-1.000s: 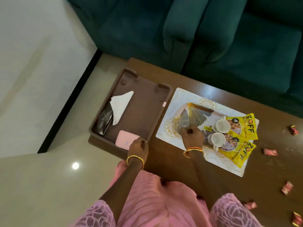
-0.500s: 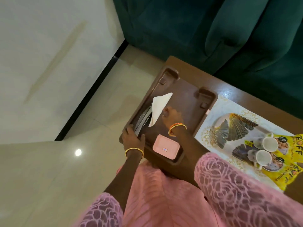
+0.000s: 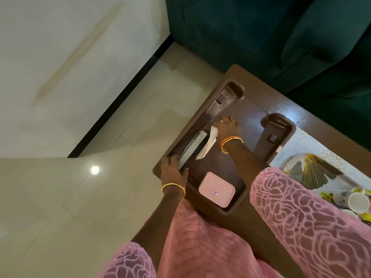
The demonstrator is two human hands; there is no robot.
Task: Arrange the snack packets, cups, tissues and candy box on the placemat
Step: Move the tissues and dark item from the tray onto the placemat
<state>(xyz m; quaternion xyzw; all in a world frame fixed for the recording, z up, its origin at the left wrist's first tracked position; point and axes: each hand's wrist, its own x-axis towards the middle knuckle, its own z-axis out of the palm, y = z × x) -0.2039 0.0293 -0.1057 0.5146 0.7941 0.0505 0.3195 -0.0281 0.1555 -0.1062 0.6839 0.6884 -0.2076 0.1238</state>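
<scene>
A brown tray [image 3: 279, 125] sits on the wooden table. Inside it my right hand [image 3: 227, 127] grips the white tissues [image 3: 207, 145], which hang down from my fingers. My left hand [image 3: 173, 169] rests curled over the tray's left rim, beside a dark flat packet [image 3: 191, 149]. A pink candy box [image 3: 216, 189] lies at the tray's near end. At the right edge lies the white placemat [image 3: 297, 145] with a gold fan-patterned plate [image 3: 313, 173] and two white cups [image 3: 358, 199]. My right sleeve hides the snack packets.
The wooden table [image 3: 259, 85] ends close beyond the tray. A dark green sofa [image 3: 261, 33] stands behind it. Pale tiled floor [image 3: 100, 187] lies to the left.
My right hand left the plate on the placemat, reached into the tray and lifted the tissues. My left hand slid from the pink box to the tray's left rim. The camera swung left.
</scene>
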